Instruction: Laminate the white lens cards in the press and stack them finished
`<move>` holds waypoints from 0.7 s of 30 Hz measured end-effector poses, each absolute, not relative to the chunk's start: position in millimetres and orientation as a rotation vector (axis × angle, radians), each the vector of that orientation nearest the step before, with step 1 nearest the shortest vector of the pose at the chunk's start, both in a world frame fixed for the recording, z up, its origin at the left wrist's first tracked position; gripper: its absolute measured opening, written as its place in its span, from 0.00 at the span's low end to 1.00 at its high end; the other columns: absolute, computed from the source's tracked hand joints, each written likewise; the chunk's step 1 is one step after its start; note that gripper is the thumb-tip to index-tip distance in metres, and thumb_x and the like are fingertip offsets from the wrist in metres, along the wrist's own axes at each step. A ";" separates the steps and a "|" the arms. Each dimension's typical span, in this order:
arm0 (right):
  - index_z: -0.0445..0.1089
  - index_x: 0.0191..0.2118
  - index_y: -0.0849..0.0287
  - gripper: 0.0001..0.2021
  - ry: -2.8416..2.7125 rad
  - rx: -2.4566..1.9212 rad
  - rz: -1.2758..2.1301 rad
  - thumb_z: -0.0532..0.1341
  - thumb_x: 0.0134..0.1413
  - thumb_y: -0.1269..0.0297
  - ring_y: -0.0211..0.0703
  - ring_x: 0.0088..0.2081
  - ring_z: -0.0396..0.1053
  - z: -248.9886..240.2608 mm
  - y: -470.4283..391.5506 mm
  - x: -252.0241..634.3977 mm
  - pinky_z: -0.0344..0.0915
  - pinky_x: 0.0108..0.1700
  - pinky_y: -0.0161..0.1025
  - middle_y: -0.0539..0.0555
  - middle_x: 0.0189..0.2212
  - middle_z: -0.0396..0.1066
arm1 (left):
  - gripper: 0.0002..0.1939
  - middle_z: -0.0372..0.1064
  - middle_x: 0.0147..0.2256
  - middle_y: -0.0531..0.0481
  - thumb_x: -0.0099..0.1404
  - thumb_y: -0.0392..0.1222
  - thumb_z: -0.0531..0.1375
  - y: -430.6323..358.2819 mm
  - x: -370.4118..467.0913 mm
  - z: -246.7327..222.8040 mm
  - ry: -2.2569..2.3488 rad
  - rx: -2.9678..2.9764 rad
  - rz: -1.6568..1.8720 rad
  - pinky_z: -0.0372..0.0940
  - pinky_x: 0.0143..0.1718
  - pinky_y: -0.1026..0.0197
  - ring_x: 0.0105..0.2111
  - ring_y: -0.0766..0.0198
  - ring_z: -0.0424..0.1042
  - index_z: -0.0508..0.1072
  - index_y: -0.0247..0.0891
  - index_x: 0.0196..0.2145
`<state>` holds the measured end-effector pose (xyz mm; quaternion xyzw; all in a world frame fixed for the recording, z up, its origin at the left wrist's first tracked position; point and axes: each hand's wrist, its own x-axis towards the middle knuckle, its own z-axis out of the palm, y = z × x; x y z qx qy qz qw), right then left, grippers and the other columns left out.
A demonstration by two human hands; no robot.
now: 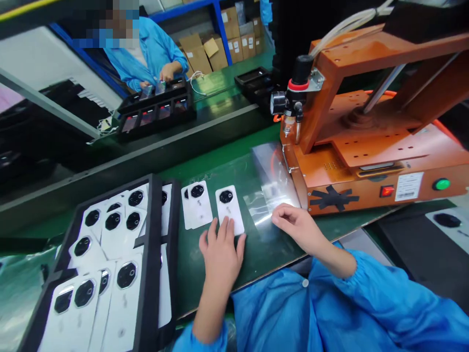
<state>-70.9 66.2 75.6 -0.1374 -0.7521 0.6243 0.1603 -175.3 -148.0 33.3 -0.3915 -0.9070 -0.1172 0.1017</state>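
Observation:
My left hand [222, 252] rests with its fingers spread, the fingertips on the lower part of a white phone back cover [230, 208] with a round black camera area. To the right, my right hand [296, 225] has thumb and finger pinched at the edge of a small clear plastic film [258, 209]. The film lies between the cover and the orange machine, partly over a larger stack of clear sheets [274, 168]. Left of the cover under my hand, two more white phone back covers [198, 208] overlap on the green table.
A black foam tray [148, 264] full of white covers stands at left. The orange press machine [366, 181] with a green lit button takes up the right. Another cover [450, 225] lies far right. Across the bench, a person in blue [157, 46] handles items above a black tray [157, 120].

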 end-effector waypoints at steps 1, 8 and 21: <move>0.71 0.31 0.57 0.13 -2.158 -0.386 1.786 0.62 0.64 0.55 0.40 0.35 0.68 74.0 64.5 -82.0 0.66 0.38 0.39 0.52 0.32 0.70 | 0.25 0.69 0.61 0.37 0.71 0.48 0.58 -155.2 -154.7 30.0 -2.666 -1.142 -0.332 0.52 0.60 0.34 0.62 0.36 0.62 0.68 0.39 0.63; 0.73 0.29 0.59 0.07 -2.364 -0.320 1.589 0.65 0.60 0.67 0.42 0.45 0.69 64.3 35.6 -152.2 0.62 0.53 0.45 0.53 0.39 0.70 | 0.30 0.64 0.63 0.34 0.67 0.49 0.63 -170.9 -72.2 17.1 -2.761 -1.027 -0.516 0.54 0.58 0.38 0.60 0.40 0.64 0.65 0.41 0.65; 0.74 0.32 0.57 0.07 -2.741 -0.306 1.333 0.64 0.62 0.65 0.47 0.49 0.66 63.1 7.5 -164.2 0.54 0.53 0.49 0.52 0.43 0.71 | 0.19 0.72 0.59 0.45 0.67 0.44 0.64 -172.4 -86.1 6.7 -2.618 -0.983 -0.721 0.56 0.57 0.46 0.58 0.49 0.71 0.74 0.48 0.56</move>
